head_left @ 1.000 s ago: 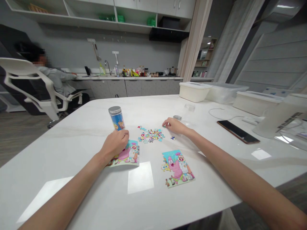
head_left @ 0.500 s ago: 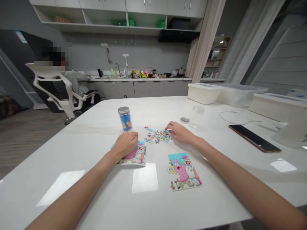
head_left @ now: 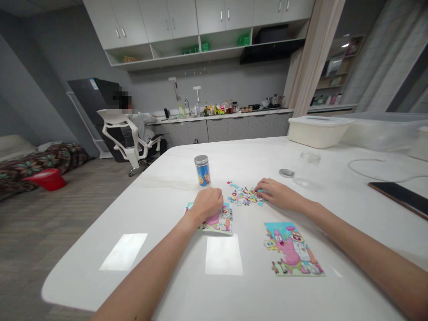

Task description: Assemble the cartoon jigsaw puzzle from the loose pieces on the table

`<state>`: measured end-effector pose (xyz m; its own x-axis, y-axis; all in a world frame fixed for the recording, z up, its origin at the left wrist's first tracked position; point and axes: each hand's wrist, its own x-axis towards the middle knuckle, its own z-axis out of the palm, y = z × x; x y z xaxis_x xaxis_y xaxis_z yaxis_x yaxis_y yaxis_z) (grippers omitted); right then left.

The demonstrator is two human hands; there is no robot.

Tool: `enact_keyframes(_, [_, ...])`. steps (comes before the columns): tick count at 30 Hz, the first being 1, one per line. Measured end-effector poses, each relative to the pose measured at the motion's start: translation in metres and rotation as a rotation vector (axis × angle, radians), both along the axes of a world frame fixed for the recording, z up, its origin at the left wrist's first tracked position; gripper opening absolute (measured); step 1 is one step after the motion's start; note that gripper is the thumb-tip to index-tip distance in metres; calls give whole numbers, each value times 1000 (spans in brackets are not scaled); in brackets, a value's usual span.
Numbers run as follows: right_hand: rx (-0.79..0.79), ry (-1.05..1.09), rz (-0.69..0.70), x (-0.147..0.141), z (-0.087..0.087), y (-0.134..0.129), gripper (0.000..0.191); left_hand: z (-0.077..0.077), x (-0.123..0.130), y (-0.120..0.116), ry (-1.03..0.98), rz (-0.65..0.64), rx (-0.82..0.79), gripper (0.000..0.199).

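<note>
the left hand (head_left: 209, 206) lay palm down, fingers curled on a printed puzzle card (head_left: 224, 225), its grip unclear. the right arm stretched across the table (head_left: 187, 272), fingertips (head_left: 259, 191) against loose jigsaw pieces (head_left: 243, 196), whether pinching one hidden.

White upper cabinets (head_left: 200, 18) with open shelves hang on a grey wall (head_left: 60, 76) above a long kitchen counter (head_left: 227, 113) with a faucet (head_left: 186, 106), while a dark refrigerator (head_left: 90, 96) stands behind a white office chair (head_left: 123, 133) on wood-plank flooring (head_left: 67, 223).
</note>
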<state>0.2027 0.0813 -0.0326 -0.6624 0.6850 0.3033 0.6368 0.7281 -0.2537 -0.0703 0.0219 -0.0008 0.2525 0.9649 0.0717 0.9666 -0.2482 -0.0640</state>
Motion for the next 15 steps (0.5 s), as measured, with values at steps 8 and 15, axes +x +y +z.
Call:
enact_keyframes(8, [-9,-1,-89,2,7,-3,19,1,-12,6,14,40,6,37])
enact_keyframes(15, [41,18,-120,3,5,-2,18,2,-20,10,67,63,10,39])
